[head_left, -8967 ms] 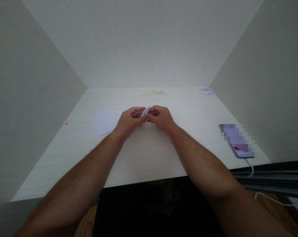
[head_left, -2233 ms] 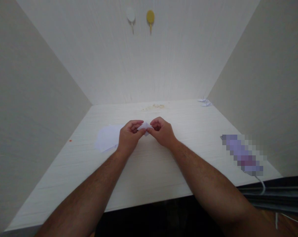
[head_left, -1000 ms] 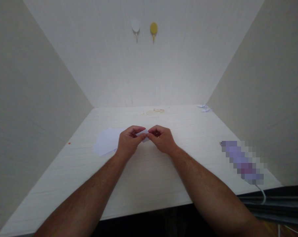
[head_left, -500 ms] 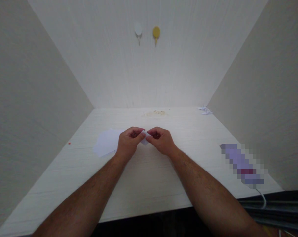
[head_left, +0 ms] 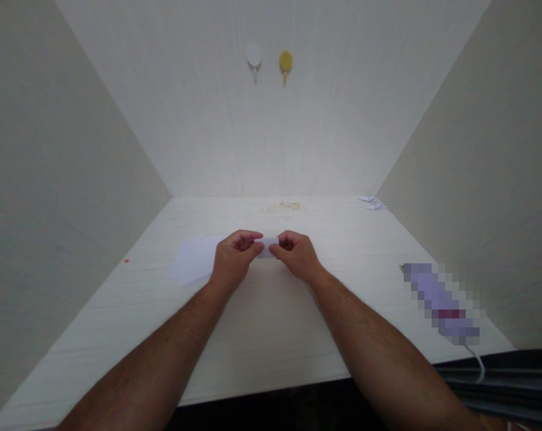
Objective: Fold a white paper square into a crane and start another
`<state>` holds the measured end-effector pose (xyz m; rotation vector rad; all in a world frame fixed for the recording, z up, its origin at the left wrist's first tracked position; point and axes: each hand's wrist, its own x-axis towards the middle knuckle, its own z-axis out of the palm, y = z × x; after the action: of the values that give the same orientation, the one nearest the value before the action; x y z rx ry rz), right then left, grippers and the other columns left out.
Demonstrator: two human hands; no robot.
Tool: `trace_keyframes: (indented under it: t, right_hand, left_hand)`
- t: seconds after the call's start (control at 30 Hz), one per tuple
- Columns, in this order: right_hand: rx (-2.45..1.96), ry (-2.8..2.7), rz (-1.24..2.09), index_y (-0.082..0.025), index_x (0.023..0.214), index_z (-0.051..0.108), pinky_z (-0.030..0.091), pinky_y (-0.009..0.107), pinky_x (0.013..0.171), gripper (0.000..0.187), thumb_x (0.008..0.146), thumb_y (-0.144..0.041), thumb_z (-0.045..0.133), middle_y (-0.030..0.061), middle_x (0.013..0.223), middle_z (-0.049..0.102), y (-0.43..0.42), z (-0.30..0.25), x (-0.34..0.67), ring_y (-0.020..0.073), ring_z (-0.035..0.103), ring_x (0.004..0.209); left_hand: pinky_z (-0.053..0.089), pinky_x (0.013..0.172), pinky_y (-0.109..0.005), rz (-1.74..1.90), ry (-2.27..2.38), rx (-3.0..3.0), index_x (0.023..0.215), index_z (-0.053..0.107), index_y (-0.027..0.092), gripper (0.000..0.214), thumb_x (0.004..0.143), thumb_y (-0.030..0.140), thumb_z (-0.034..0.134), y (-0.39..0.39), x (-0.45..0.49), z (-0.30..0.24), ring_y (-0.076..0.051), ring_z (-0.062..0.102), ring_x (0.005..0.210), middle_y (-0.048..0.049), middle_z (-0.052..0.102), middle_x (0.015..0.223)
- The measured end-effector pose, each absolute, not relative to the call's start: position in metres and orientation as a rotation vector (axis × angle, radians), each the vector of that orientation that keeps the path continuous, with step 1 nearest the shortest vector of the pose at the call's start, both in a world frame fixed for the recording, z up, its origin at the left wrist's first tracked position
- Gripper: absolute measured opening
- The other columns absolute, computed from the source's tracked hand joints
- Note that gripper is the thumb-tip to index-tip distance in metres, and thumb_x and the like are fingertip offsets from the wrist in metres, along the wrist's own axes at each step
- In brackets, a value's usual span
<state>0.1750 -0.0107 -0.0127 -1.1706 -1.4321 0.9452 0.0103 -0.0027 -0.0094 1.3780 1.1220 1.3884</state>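
Small folded paper (head_left: pixel 267 242) was mid-work in both hands at the middle of the desk (head_left: pixel 271 335).

Left hand (head_left: pixel 236 254) had it pinched, thumb on the near face, index finger out along the far edge; right hand (head_left: pixel 298 254) had thumb and bent index closed on the other end. Couldn't tell if the paper touched the desk. Progress, my read: some folding done, but it was still a plain block; creases too small to make out. Folded paper pieces (head_left: pixel 374 203) in the far right corner looked finished; loose paper sheets (head_left: pixel 194 258) beside the left wrist looked unworked. Vs half a second earlier: paper had gone from diamond, corner toward the person, to squared-up rectangle; thumbs slightly farther apart.
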Motion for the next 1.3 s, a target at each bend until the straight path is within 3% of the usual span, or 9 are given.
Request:
trace_keyframes:
  t: [0.13, 0.33, 0.7, 1.07, 1.3]
  right_hand:
    - [-1.159, -1.435, 0.936, -0.02, 0.06, 0.052, 0.031, 0.024, 0.051, 0.029, 0.072, -0.039, 0.07, -0.006, 0.055, 0.046, -0.013, -0.011, 0.175, 0.0088, 0.038, 0.054]
    - [-1.152, -1.366, 0.936, -0.02, 0.063, 0.061, 0.034, 0.025, 0.052, 0.03, 0.073, -0.046, 0.069, -0.0028, 0.057, 0.054, -0.013, -0.009, 0.174, 0.01, 0.043, 0.054]
    - [-1.178, -1.446, 0.757, -0.02, 0.066, 0.063, 0.037, 0.025, 0.054, 0.025, 0.082, -0.038, 0.061, -0.0024, 0.057, 0.056, -0.016, -0.008, 0.176, 0.011, 0.047, 0.056]
    - [-1.247, -1.464, 0.845, -0.019, 0.063, 0.06, 0.034, 0.024, 0.051, 0.026, 0.079, -0.038, 0.066, -0.0027, 0.055, 0.057, -0.012, -0.012, 0.178, 0.0093, 0.045, 0.052]
    - [-1.217, -1.396, 1.053, -0.018, 0.066, 0.064, 0.044, 0.024, 0.053, 0.023, 0.076, -0.037, 0.071, 0.0022, 0.062, 0.069, -0.01, -0.011, 0.179, 0.0107, 0.057, 0.053]
  left_hand:
    - [0.043, 0.058, -0.025, 1.405, 1.095, 1.36, 0.083, 0.075, 0.019, 0.023, 0.064, 0.029, 0.084, -0.001, 0.01, -0.012, -0.011, 0.054, 0.058, 0.0024, 0.061, 0.062]
    - [0.049, 0.065, -0.027, 1.404, 1.078, 1.295, 0.081, 0.073, 0.018, 0.026, 0.061, 0.028, 0.086, 0.001, 0.01, -0.012, -0.013, 0.061, 0.065, 0.0001, 0.068, 0.07]
    - [0.049, 0.06, -0.025, 1.219, 1.051, 1.339, 0.072, 0.065, 0.017, 0.023, 0.061, 0.024, 0.083, -0.006, 0.015, -0.003, -0.011, 0.061, 0.058, 0.0013, 0.066, 0.064]
    - [0.05, 0.06, -0.026, 1.324, 1.089, 1.261, 0.073, 0.065, 0.016, 0.027, 0.058, 0.026, 0.085, 0.0, 0.013, -0.007, -0.012, 0.061, 0.06, 0.0011, 0.066, 0.066]
    - [0.051, 0.059, -0.026, 1.408, 1.112, 1.173, 0.074, 0.062, 0.017, 0.027, 0.06, 0.028, 0.082, 0.003, 0.01, -0.008, -0.012, 0.06, 0.057, 0.0019, 0.064, 0.063]
